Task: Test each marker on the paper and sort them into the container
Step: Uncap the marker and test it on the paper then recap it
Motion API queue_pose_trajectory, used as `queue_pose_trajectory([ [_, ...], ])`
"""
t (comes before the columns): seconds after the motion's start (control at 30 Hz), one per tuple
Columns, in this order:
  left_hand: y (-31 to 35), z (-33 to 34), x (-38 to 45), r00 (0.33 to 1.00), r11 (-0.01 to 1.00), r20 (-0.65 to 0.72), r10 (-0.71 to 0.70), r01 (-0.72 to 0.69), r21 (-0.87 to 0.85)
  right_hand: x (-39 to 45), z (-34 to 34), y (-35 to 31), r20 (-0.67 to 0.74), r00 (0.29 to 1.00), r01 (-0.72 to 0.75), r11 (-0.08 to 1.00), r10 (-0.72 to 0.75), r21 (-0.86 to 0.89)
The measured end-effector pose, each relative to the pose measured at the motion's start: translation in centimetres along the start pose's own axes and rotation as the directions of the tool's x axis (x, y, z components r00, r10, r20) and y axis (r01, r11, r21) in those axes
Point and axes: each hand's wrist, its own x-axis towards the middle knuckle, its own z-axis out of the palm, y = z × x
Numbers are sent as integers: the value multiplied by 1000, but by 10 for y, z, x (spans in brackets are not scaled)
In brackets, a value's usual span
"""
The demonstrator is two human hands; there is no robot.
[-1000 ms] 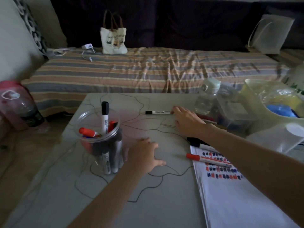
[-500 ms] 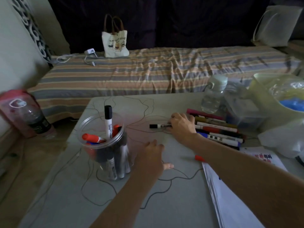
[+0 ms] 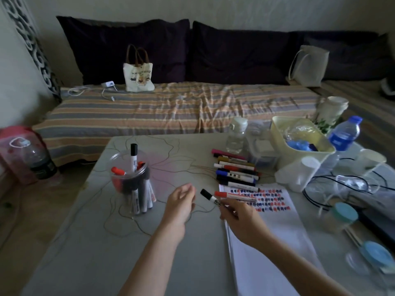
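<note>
My right hand [image 3: 237, 216] grips a black-capped marker [image 3: 208, 195] just left of the white paper [image 3: 275, 223], its cap pointing up and left. My left hand [image 3: 180, 201] hovers beside that cap with loosely curled fingers, holding nothing. A clear plastic container [image 3: 130, 178] with several markers stands to the left. A red-capped marker [image 3: 233, 195] lies on the paper's top edge. The paper carries rows of red and dark test marks. A row of several markers [image 3: 235, 169] lies behind the paper.
A clear bottle [image 3: 236, 135], a yellow bin [image 3: 299, 144], a blue-labelled bottle [image 3: 344, 135], white rolls, black cables [image 3: 342, 184] and blue-lidded jars [image 3: 344, 216] crowd the table's right side. A striped couch lies behind. A pink-wrapped bottle [image 3: 27, 154] stands on the floor at left.
My right hand picked the black-capped marker off the table and drew it back toward the paper. My left hand lifted off the table toward the cap. The view tilted up.
</note>
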Motion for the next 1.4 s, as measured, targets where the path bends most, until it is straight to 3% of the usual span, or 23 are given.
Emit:
queue_pose_trajectory([
  [0.13, -10, 24, -40, 992, 994, 127, -23, 36, -103, -29, -8, -4, -35, 999, -7, 997, 9, 80],
  [0.27, -30, 33, -61, 977, 951, 212, 1, 65, -301, -51, -14, -4, -20, 1000, 1, 998, 0, 56],
  [0.5, -39, 45, -62, 995, 950, 78, -60, 81, -302, -67, -9, 6, -167, 984, 56, 998, -60, -27],
  [0.73, -44, 60, -55, 985, 924, -3, -170, 158, -348, -58, -2, 24, -247, 946, 168, 969, -209, -179],
  [0.8, -40, 51, -42, 983, 943, -74, -166, 136, -304, -62, -3, 29, -281, 926, 181, 950, -251, -255],
  [0.9, -17, 15, -9, 973, 915, -212, -91, -3, -404, -77, -13, 51, -334, 916, 127, 949, -223, -288],
  [0.97, -3, 6, -5, 993, 952, -106, 46, -76, -295, -79, -15, 66, -305, 948, 19, 975, -88, -221],
  [1.03, -9, 15, -9, 987, 986, 77, 140, -147, 83, -73, -13, 71, -216, 976, -52, 997, 39, -59],
  [1.07, -17, 21, -9, 970, 923, 157, 186, -227, 311, -68, -12, 70, -195, 980, -42, 999, 40, -7],
  [1.13, -37, 26, -3, 913, 682, 298, 277, -406, 609, -61, -13, 67, -218, 976, 20, 999, -10, 42],
  [1.23, -57, 20, 9, 831, 358, 462, 310, -552, 753, -50, -17, 68, -306, 949, 89, 995, -70, 49],
  [1.3, -65, 17, 13, 832, 157, 494, 253, -539, 827, -44, -22, 66, -331, 943, 63, 991, -20, 119],
  [1.37, -70, 17, 18, 857, 21, 483, 179, -494, 869, -39, -28, 67, -272, 957, 30, 895, 103, 446],
  [1.4, -72, 17, 21, 861, -26, 486, 152, -488, 872, -38, -29, 66, -207, 961, -2, 752, 185, 660],
])
